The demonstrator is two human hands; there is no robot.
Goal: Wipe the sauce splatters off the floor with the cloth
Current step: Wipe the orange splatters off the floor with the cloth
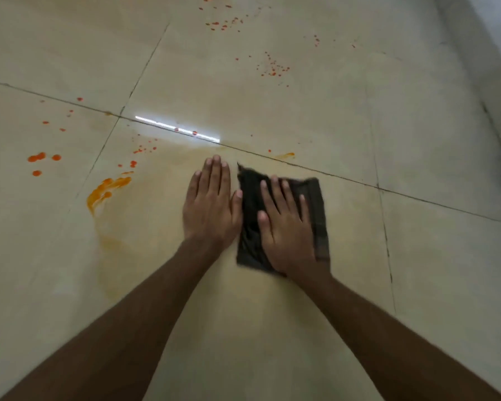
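Observation:
A dark grey folded cloth [315, 204] lies flat on the beige tiled floor [344, 111]. My right hand [285, 224] presses on it with straight, spread fingers. My left hand [211, 204] lies flat on the bare tile just left of the cloth, its thumb touching the cloth's edge. An orange smear of sauce [107, 189] streaks the floor to the left, with round orange drops [36, 157] farther left. Small red-orange specks [274, 68] dot the tiles farther ahead, and more specks [223, 24] sit near the top. A thin orange streak [285, 155] lies just beyond the cloth.
Dark grout lines [301, 164] cross the floor ahead of my hands. A bright strip of reflected light [177, 129] lies on the tile. A pale wall base [498, 82] runs along the right edge. A faint yellowish film covers the tile around my hands.

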